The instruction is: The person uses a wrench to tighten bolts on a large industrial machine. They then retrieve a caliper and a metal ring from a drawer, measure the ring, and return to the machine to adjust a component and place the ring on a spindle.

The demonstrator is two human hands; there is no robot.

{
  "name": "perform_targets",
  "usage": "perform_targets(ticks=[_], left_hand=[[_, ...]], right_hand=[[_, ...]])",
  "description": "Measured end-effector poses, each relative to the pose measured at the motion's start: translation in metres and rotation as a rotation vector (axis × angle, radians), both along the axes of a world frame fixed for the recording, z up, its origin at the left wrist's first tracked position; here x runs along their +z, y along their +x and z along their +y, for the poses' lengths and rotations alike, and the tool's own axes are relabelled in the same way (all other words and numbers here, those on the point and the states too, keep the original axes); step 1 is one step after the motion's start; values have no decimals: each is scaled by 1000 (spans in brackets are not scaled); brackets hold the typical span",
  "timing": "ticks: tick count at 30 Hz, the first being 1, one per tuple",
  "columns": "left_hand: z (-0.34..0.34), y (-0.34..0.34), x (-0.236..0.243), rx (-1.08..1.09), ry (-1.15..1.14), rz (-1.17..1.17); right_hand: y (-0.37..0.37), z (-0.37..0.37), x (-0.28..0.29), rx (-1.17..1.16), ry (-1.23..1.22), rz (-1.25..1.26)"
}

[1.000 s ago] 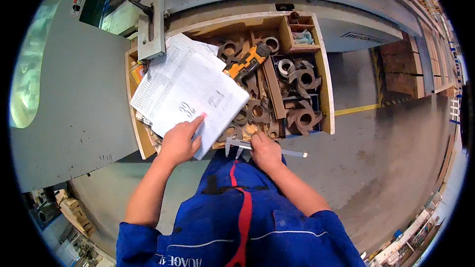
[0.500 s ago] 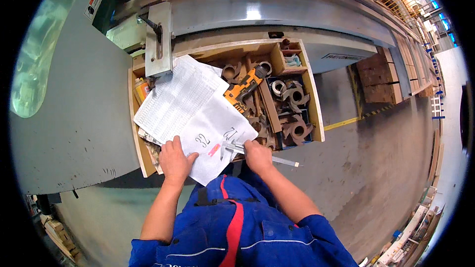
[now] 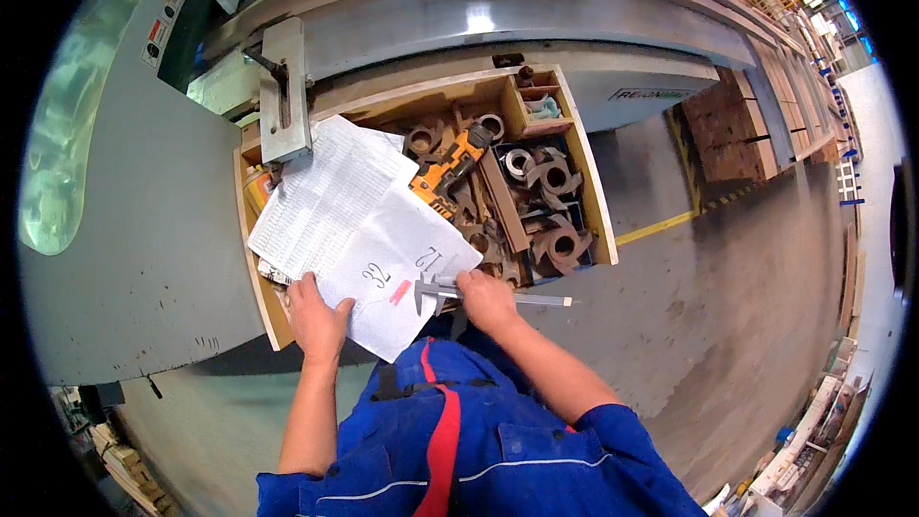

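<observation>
My left hand (image 3: 319,318) is closed on the near left edge of a white sheet of paper (image 3: 369,321), thumb on top. The sheet bears large handwritten marks and a small pink-red patch. My right hand (image 3: 488,303) grips a metal caliper (image 3: 544,301); its jaws lie over the sheet's right side and its bar sticks out to the right. Beyond the sheet lies a printed table sheet (image 3: 325,187). Both papers rest over an open wooden drawer (image 3: 601,201), covering part of its contents.
In the drawer are a yellow-black power tool (image 3: 450,172), several toothed cutter heads (image 3: 562,245), a wooden strip (image 3: 504,201) and a yellow container (image 3: 257,188). A metal clamp block (image 3: 284,91) overhangs its far left corner. A grey machine housing (image 3: 144,258) stands left; stacked timber (image 3: 723,139) stands right.
The caliper has turned nearer to level, its jaws now showing more plainly over the sheet. Both hands keep their holds. The whole view has shifted slightly.
</observation>
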State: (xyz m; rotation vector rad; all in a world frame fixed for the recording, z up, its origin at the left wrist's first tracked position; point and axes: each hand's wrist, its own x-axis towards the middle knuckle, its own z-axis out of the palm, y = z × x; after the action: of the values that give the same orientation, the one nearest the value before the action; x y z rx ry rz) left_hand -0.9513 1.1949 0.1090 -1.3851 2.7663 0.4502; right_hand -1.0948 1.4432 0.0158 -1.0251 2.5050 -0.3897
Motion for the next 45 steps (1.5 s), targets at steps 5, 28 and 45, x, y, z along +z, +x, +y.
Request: perform_targets(ticks=[5,28,45], left_hand=[[-4,6,6,82,90,-66],[-51,25,37,851,749,798],[34,63,-4,245,630,384]], right_hand=[[-7,-2,-4,-4,23,-79],[-5,-5,-6,120,44,56],[-7,-7,-2,98,125,10]])
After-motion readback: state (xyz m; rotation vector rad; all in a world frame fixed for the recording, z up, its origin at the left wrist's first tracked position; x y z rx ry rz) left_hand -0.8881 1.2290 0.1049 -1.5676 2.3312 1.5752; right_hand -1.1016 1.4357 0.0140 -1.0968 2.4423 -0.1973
